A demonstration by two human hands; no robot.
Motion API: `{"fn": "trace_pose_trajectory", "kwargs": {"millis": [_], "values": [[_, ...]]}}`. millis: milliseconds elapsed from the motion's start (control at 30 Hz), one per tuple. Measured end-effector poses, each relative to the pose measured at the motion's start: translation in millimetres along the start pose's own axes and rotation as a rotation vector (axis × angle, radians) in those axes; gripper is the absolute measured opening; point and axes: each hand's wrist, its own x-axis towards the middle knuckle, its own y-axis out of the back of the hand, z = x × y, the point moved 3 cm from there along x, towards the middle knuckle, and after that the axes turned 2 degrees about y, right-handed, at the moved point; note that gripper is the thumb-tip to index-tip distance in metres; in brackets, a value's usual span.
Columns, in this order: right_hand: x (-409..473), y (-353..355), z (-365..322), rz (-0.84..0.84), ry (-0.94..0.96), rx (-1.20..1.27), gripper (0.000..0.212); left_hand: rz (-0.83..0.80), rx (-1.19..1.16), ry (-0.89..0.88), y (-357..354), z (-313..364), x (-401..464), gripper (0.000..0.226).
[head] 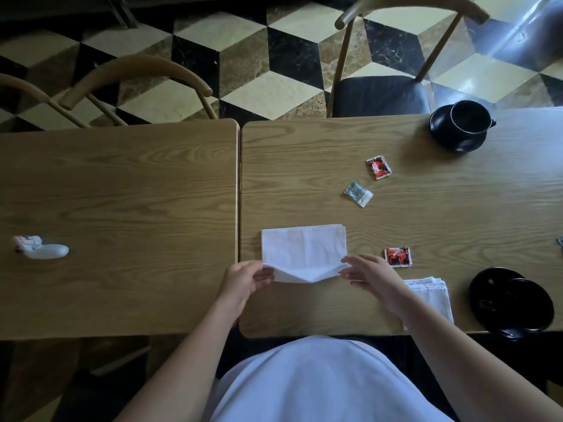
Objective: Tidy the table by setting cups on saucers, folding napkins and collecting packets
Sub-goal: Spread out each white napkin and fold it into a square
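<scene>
A white napkin (304,249) lies on the right table. My left hand (243,280) pinches its near left corner and my right hand (370,277) pinches its near right corner, lifting the near edge off the wood. A second folded napkin (432,295) lies partly under my right forearm. Two red packets (378,167) (397,256) and a silver packet (358,193) lie loose on the table. A black cup (467,120) stands on a black saucer (457,141) at the far right. Another black saucer (511,303) with a cup on it sits at the near right edge.
Two wooden tables (122,193) stand side by side with a narrow gap between them. A white object (42,248) lies on the left table. Wooden chairs (134,83) stand on the far side over a checkered floor. Something small pokes in at the right edge (560,240).
</scene>
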Motion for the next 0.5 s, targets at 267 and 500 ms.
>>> {"fn": "trace_pose_trajectory", "kwargs": {"millis": [267, 500], "values": [[49.6, 9.1, -46.2, 0.056, 0.053, -0.245, 0.010, 0.134, 0.393, -0.110, -3.4, 41.8, 47.8, 0.011], [92.5, 5.6, -60.2, 0.147, 0.108, -0.616, 0.025, 0.218, 0.471, -0.091, -13.6, 38.8, 90.2, 0.019]]}}
